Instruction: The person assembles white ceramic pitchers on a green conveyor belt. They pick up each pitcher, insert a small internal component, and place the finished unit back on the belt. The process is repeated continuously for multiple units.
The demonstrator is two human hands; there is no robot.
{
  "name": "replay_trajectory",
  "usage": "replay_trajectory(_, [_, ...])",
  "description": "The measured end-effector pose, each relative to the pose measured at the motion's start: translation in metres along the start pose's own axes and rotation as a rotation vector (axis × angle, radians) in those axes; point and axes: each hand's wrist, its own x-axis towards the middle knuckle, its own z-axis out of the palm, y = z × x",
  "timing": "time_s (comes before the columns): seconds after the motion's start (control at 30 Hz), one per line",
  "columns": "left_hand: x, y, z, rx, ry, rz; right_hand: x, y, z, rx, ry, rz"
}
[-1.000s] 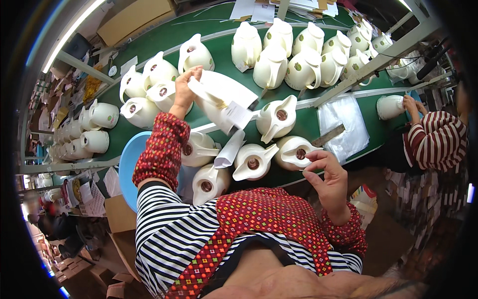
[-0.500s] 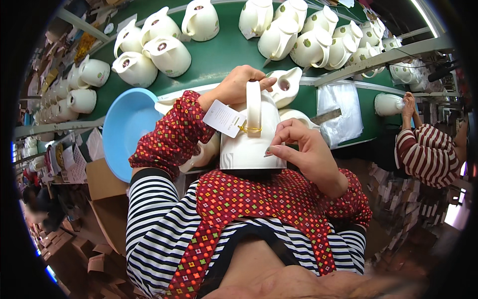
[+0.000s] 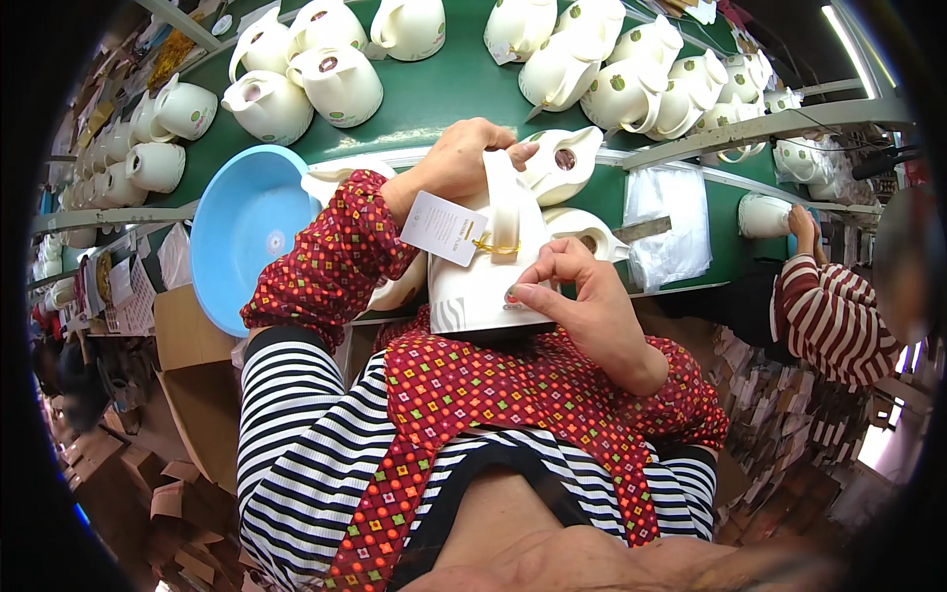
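A white jug-shaped vacuum flask (image 3: 473, 296) with a grey striped pattern near its base stands against my apron, handle toward me. My left hand (image 3: 449, 163) is closed around its top beside the handle. A white card tag (image 3: 442, 229) hangs from the handle by a gold twist tie (image 3: 496, 247). My right hand (image 3: 602, 321) is at the lower right of the flask, thumb and fingers pinched together. The thumb tip touches the flask wall beside a small, partly hidden reddish mark (image 3: 511, 299). Whatever the pinch may hold is too small to make out.
Behind the flask are more white flasks (image 3: 562, 163). A blue basin (image 3: 237, 237) lies at left, above an open cardboard box (image 3: 197, 395). Clear plastic bags (image 3: 666, 222) lie at right under a metal ruler (image 3: 646, 229). Beyond, a person in striped sleeves (image 3: 834, 316) handles another flask (image 3: 764, 215).
The flask has tilted slightly and shifted a little left. My right hand has moved left with it, and the reddish mark now shows by its thumb. My left hand keeps its hold.
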Motion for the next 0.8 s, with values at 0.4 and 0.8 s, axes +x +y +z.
replay_trajectory(0.4, [-0.013,0.015,-0.004,0.040,0.020,0.031,0.012,0.020,0.010,-0.322,0.272,-0.205])
replay_trajectory(0.8, [0.063,0.059,-0.082,0.886,0.374,0.562,-0.003,0.046,-0.047,-0.176,0.439,-0.255])
